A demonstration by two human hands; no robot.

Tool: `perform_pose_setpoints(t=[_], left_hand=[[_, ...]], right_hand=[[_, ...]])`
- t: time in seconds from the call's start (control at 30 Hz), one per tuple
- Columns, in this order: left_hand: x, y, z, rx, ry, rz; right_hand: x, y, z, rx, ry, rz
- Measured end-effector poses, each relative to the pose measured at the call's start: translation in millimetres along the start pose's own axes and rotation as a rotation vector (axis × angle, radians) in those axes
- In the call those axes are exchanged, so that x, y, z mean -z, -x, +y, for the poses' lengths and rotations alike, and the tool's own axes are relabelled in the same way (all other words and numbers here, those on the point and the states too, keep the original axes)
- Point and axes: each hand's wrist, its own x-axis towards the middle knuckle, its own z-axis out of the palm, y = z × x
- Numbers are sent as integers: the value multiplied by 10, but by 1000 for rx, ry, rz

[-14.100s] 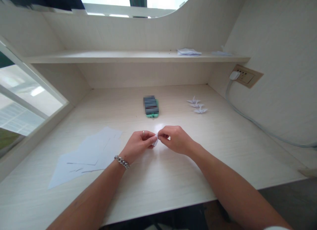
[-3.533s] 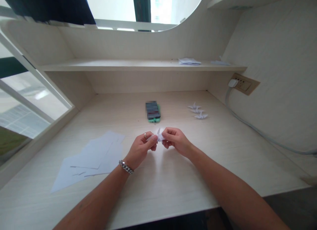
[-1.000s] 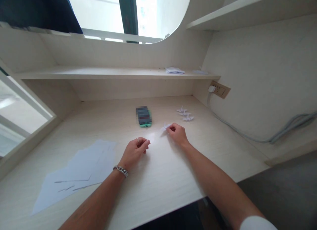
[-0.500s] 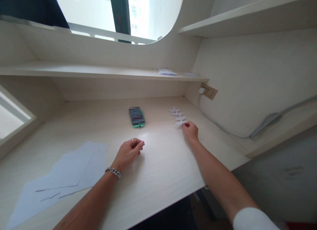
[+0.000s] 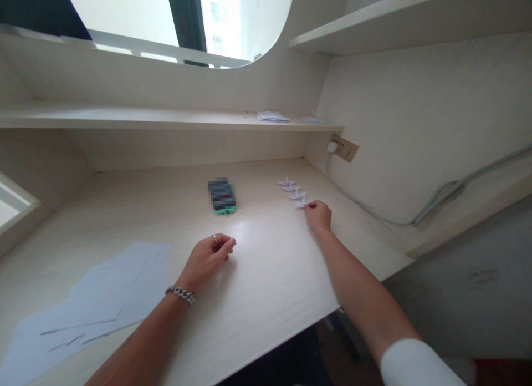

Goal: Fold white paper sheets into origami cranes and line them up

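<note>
Several small white paper cranes [image 5: 296, 196] stand in a slanting row on the pale desk. My right hand [image 5: 319, 215] pinches the edge of the nearest paper crane [image 5: 301, 204] between thumb and fingertips, at the row's front end. My left hand [image 5: 210, 257], with a ring and a chain bracelet, hovers low over or rests on the desk; I cannot tell which. Its fingers are curled in and drawn together, with nothing showing in them. Beyond it lies a phone [image 5: 222, 196] with a green edge, its face blurred out.
White paper sheets [image 5: 108, 289] overlap on the desk at the left. Folded paper [image 5: 272, 116] lies on the low back shelf [image 5: 166, 120]. At the right wall, a grey cable [image 5: 374, 215] runs along the desk's side from a plug in the socket [image 5: 344, 147].
The view has shifted slightly, so everything sits a little further left. My right hand still pinches the nearest paper crane, and my left hand keeps its curled pose.
</note>
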Motion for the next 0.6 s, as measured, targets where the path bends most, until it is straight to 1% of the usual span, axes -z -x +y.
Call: perform_pose_setpoints(t=[0.27, 0.47, 0.6], left_hand=[[10, 2, -12, -20, -41, -6], [5, -3, 21, -24, -56, 3], [12, -3, 27, -30, -74, 5]], right_hand=[[22, 5, -17, -17, 19, 2], [36, 20, -29, -15, 38, -17], [97, 44, -38, -26, 71, -31]])
